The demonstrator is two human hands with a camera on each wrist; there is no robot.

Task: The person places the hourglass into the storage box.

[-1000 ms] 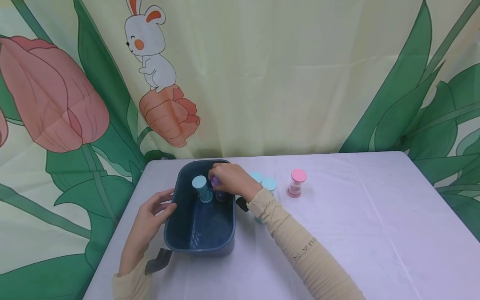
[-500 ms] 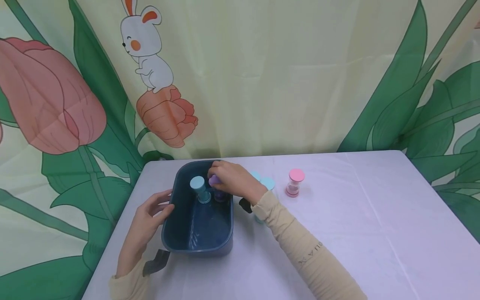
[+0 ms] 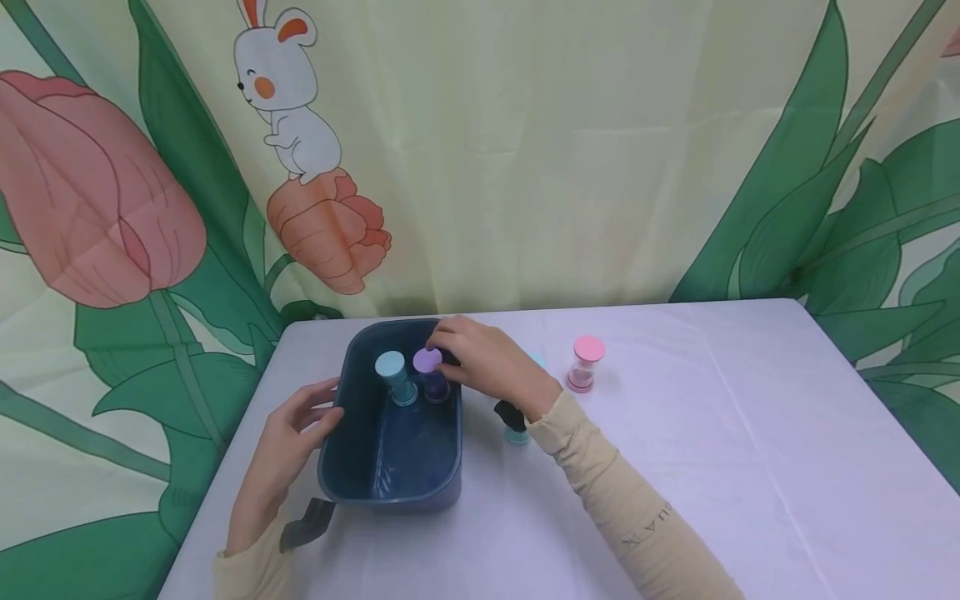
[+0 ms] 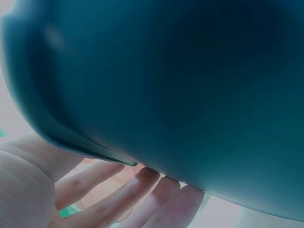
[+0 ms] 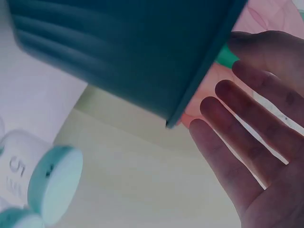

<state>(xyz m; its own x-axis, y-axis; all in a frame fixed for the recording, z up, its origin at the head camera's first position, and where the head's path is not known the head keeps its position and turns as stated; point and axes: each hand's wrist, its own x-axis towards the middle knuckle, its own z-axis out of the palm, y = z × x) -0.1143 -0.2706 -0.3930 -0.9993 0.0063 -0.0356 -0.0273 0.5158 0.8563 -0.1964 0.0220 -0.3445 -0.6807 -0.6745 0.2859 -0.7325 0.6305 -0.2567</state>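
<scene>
In the head view, a dark blue plastic bin (image 3: 390,492) stands on the table. Inside its far half are a light blue sand timer (image 3: 391,364) and a purple sand timer (image 3: 428,360), side by side and upright. My right hand (image 3: 491,362) is over the bin's right rim, fingertips right by the purple timer's cap; its fingers spread apart in the right wrist view. On the opposite side, my left hand (image 3: 294,429) rests against the bin's outer wall, thumb at the rim. Its extended fingers (image 4: 142,190) touch that wall in the left wrist view.
A pink sand timer (image 3: 585,364) stands on the white-covered table (image 3: 675,433), right of the bin. Light blue sand timers (image 5: 54,185) stand nearer the bin, partly hidden behind my right wrist in the head view. A printed curtain (image 3: 525,167) hangs behind the table.
My right hand has let go of the purple sand timer, which stays upright in the bin, and has moved slightly right with its fingers opening. The left hand stays at the bin's side.
</scene>
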